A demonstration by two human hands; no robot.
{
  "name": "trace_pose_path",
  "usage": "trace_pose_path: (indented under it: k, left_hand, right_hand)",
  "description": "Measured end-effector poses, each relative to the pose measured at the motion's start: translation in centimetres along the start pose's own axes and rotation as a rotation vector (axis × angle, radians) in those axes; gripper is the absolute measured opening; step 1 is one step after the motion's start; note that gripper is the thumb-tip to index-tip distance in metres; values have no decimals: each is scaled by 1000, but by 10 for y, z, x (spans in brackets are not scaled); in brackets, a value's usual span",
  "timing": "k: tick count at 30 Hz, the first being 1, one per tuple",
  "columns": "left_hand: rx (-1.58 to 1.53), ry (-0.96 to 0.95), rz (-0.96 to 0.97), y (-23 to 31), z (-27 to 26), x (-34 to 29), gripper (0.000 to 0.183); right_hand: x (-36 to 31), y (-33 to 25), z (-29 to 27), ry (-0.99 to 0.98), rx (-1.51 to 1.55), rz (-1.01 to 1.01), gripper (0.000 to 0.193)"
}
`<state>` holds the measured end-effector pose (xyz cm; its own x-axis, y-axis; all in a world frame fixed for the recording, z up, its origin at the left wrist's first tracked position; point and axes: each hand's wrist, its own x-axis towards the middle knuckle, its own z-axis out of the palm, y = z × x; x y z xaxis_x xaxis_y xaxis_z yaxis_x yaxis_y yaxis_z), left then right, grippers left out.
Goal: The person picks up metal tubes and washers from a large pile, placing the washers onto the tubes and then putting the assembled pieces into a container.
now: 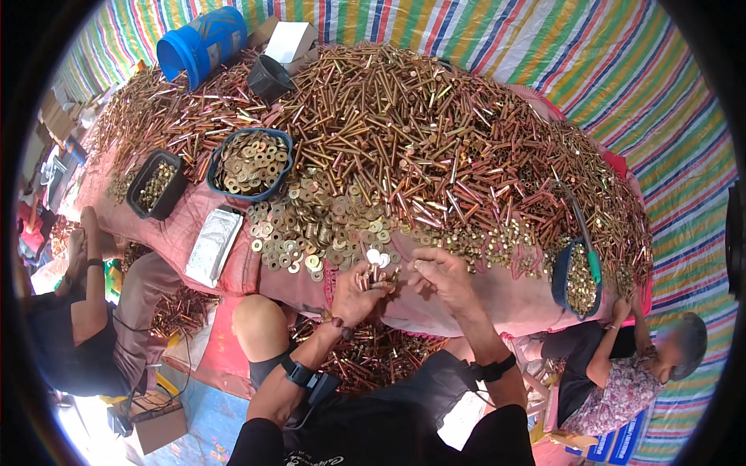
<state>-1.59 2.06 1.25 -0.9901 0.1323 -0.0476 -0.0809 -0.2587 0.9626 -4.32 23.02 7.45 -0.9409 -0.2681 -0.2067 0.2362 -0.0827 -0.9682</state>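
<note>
My left hand [356, 293] is closed around a few bolts [376, 276], their ends pointing up beside the fingers. Just to its right, my right hand [444, 278] has its thumb and fingertips drawn together; whatever they pinch is too small to make out. Loose flat washers [311, 225] lie spread on the pink cloth [497, 299] ahead of my left hand. Beyond my right hand are scattered small brass-coloured nuts [501, 242]. A large heap of long golden-reddish bolts [404, 132] covers the far side.
A blue-rimmed basin [289, 167] holds washers; a dark tub [180, 186] and a blue container [561, 283] hold nuts. A silvery packet [214, 245] lies left. Behind are a blue bucket [186, 50] and black pot [268, 79]. People sit at left [74, 334] and right [614, 373].
</note>
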Motion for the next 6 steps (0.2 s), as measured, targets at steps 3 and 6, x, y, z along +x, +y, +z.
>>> trace_pose_path:
  k: [3, 6]
  left_hand:
    - [31, 6, -2, 11, 4, -2, 21]
    - [-1, -28, -44, 8, 0, -1, 28]
  right_hand:
    - [-7, 11, 5, -6, 168, 17, 47]
    - [-9, 19, 7, -43, 255, -43, 51]
